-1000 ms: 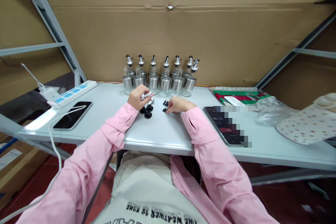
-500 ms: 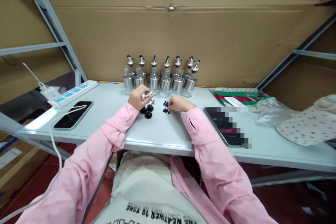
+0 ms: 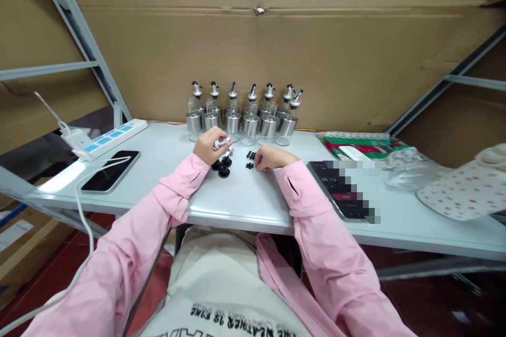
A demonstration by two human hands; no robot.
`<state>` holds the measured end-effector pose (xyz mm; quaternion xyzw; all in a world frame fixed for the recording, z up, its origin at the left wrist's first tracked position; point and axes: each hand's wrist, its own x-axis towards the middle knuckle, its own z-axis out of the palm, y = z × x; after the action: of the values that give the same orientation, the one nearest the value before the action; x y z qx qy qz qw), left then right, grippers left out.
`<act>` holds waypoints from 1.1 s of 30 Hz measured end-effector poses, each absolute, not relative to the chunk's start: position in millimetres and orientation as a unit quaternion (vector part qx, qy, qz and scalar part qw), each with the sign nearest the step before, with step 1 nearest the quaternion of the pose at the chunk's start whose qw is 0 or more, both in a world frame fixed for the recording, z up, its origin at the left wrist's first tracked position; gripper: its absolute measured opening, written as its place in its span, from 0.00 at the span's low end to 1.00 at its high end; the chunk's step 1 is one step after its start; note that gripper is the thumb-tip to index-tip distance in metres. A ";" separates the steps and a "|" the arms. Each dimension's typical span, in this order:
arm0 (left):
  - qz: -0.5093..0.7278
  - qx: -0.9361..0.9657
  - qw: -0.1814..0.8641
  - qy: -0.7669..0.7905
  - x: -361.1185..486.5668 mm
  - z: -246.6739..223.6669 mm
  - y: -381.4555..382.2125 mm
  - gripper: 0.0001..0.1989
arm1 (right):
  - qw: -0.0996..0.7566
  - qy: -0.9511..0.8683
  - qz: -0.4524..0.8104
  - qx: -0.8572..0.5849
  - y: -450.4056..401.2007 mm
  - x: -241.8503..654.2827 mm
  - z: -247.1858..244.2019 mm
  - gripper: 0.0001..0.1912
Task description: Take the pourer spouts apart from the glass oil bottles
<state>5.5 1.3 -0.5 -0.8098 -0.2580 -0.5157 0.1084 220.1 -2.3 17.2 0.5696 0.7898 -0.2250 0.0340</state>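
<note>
My left hand is closed around a silver-white pourer spout, holding it above the table. Just below lie several black round stoppers, and another whitish spout part is partly hidden beside them. My right hand rests at table height with its fingers pinched; what is between the fingertips is hidden. Right beside those fingertips are small black pieces in two loose groups. Behind both hands stand glass bottles with steel sleeves, the front ones mostly open-necked and the back ones fitted with pourers.
On the left are a white power strip and a phone with a cable. To the right lie a phone showing a timer, green and red packaging and a dotted cloth item. A cardboard wall closes the back.
My right hand has shifted slightly right and nearer the table's front edge. Fewer small black pieces show in the nearer group. My left hand keeps the spout in about the same place.
</note>
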 end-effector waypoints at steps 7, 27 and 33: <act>-0.520 -0.811 0.109 -0.245 5.7 -1.0 1.2 0.08 | -0.028 0.825 -0.149 0.544 -5.5 219.8 26.2 0.11; -0.502 -0.814 0.092 -0.278 6.2 -2.0 0.9 0.10 | -0.005 0.816 -0.168 0.553 -1.2 213.7 17.9 0.13; -0.509 -0.812 0.094 -0.269 7.0 -1.8 0.5 0.10 | -0.019 0.825 -0.156 0.543 -1.6 209.1 14.6 0.15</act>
<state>7.0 0.5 -1.8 -0.8121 -0.2685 -0.5094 0.0944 209.1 -1.6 14.6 0.5427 0.8252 -0.1558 -0.0190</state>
